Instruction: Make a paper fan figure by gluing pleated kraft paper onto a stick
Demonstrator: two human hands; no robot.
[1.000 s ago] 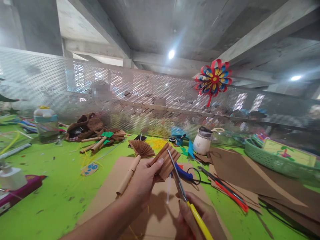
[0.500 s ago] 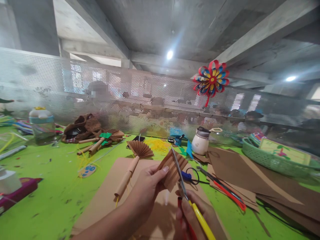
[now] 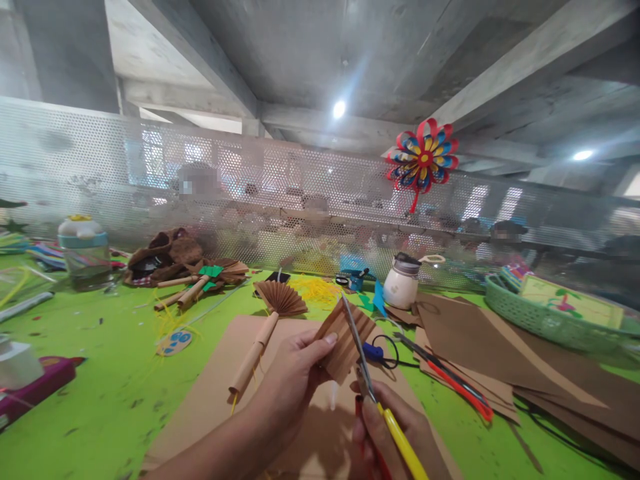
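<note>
A pleated piece of brown paper (image 3: 335,343) is pinched between the thumb and fingers of my left hand (image 3: 295,370). In my right hand (image 3: 395,427) is a pair of scissors (image 3: 367,377) with one yellow and one red handle. One blade lies across the front of the pleated paper and points up and away; the other blade is mostly hidden behind the paper. Beneath both hands lies a sheet of brown cardboard (image 3: 210,400). On its left side rests a rolled paper tube (image 3: 253,357) with a pleated paper fan (image 3: 281,298) at its far end.
Pliers with red handles (image 3: 457,387) and brown paper sheets (image 3: 475,333) lie to the right, near a green basket (image 3: 540,313). A white jar (image 3: 401,283) stands behind. Paper tubes (image 3: 195,291) and a glass jar (image 3: 85,260) are at the back left. A perforated screen (image 3: 280,180) borders the table.
Hardly anything differs. The scissors and my right hand have shifted very slightly against the pleated paper, while my left hand keeps its place.
</note>
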